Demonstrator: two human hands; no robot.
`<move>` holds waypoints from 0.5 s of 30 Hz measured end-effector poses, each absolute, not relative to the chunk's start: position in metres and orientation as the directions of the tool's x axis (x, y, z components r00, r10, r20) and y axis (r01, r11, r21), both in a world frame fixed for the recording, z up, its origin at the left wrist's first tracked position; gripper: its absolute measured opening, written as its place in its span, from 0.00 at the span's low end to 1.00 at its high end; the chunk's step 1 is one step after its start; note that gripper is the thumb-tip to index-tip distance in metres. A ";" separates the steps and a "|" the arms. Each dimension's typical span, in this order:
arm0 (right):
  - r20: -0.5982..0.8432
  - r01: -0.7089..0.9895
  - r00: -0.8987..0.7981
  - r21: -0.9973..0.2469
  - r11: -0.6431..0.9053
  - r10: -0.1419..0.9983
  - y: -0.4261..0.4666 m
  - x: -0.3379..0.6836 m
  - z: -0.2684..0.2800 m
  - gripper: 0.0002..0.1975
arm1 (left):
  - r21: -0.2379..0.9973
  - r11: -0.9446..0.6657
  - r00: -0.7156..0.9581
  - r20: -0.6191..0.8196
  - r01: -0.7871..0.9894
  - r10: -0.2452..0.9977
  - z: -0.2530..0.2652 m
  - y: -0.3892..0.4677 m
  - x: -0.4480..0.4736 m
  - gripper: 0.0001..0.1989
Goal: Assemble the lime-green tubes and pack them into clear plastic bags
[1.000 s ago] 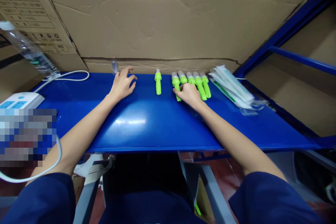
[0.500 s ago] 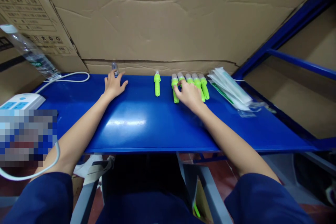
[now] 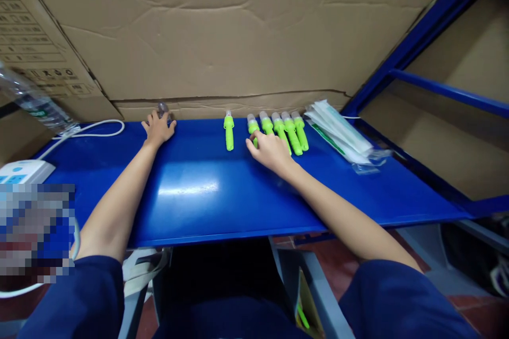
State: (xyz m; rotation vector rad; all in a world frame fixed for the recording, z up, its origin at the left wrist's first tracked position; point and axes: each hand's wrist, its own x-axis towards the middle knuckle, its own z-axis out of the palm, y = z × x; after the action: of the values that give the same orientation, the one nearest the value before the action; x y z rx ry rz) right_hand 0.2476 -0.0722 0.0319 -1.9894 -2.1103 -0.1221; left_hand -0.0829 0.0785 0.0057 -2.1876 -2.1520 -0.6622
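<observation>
My left hand [image 3: 158, 130] reaches to the back left of the blue table, its fingers spread. Its fingertips are at a small see-through cap-like piece [image 3: 161, 108], partly hidden behind them. My right hand [image 3: 272, 151] has curled fingers round the lower part of the leftmost bright green stick [image 3: 253, 126] in a row; the clear-capped top of that stick shows, and its lower end is hidden. Several like green sticks [image 3: 293, 135] lie close together just right of it. Between my hands lies a single green stick [image 3: 229, 132] with a narrower clear tip.
White and green plastic packets [image 3: 338, 132] lie right of the row. At the left are a clear plastic bottle [image 3: 37, 103], a white power strip [image 3: 27, 171] and its cable. A cardboard wall [image 3: 222, 37] closes the table's back; a blue frame bar [image 3: 449, 87] stands right.
The view has shifted slightly. My right hand has come lower and a little left, and the leftmost stick now sits farther from its neighbour. My left hand stays by the see-through piece.
</observation>
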 end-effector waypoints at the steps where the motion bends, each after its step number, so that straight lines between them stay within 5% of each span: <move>1: 0.216 0.992 -0.045 -0.107 0.070 0.975 -0.072 0.248 0.032 0.19 | 0.273 -0.074 -0.007 0.283 0.959 0.959 0.007 0.078 -0.080 0.31; 15: 0.150 0.988 -0.112 -0.088 0.126 0.982 -0.076 0.233 0.020 0.19 | 0.077 -0.437 0.378 0.382 0.896 0.843 -0.005 0.026 -0.033 0.20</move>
State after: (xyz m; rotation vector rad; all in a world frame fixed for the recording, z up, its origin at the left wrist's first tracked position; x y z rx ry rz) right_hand 0.2326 -0.0761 0.0204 -1.9696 -2.2223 -0.0508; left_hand -0.0332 0.0257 -0.0054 -2.4860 -1.5803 -0.5580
